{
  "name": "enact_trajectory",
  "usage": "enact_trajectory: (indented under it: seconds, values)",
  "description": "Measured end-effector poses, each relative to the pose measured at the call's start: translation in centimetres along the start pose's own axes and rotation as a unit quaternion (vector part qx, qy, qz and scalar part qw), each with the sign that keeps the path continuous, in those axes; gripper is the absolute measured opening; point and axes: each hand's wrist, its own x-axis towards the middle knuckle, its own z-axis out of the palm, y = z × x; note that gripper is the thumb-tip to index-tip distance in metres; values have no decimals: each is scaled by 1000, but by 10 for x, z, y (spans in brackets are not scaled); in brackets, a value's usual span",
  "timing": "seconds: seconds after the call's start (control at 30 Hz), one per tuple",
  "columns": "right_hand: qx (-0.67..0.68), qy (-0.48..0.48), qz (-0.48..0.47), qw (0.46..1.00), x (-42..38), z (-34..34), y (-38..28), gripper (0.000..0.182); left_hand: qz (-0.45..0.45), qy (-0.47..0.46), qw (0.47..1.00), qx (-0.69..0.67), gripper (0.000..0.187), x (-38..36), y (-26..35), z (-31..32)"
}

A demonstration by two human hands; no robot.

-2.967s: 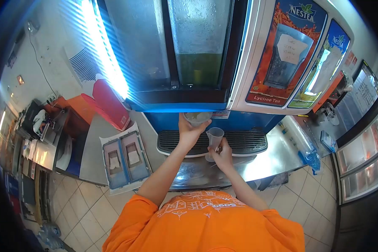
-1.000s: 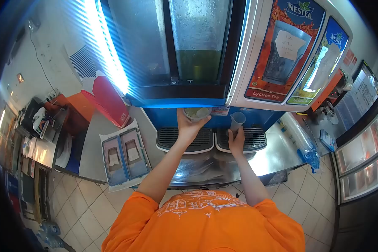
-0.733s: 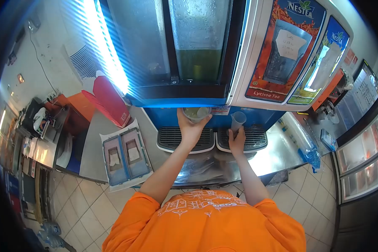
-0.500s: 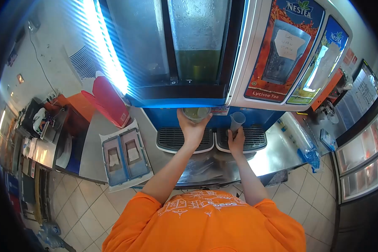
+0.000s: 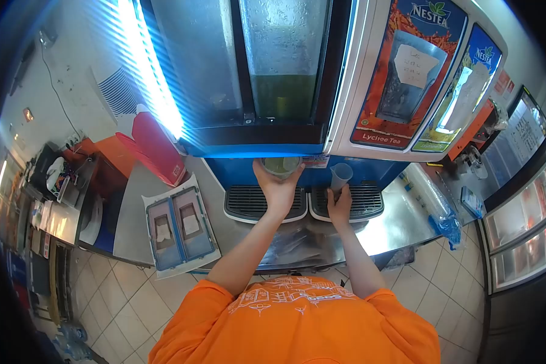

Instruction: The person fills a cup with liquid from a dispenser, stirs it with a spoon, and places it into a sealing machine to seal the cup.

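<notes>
And there at the drink dispenser [image 5: 212,136], the left hand [image 5: 278,191] is clasped round a clear tub [image 5: 280,166] under its front edge, the right hand [image 5: 340,205], apart, gripping a slim cup [image 5: 341,174] by its right-side tray [image 5: 365,200].

I see: dispenser [image 5: 285,132], green liquid [image 5: 279,97] inside; beneath its front, left hand [image 5: 276,191] holding clear cup [image 5: 280,167]; at its lower right, right hand [image 5: 340,207] gripping translucent beaker [image 5: 341,174].

A light strip [image 5: 153,73] glares blue-white, streaking — the edges curve into black.
</notes>
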Motion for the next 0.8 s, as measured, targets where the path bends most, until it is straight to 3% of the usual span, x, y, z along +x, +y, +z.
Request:
enact_trajectory:
  seconds: [0.8]
  values:
    - [-3,-7,12,1000,0,1,2,27,-12,3,1000,-13,79,1,-3,3]
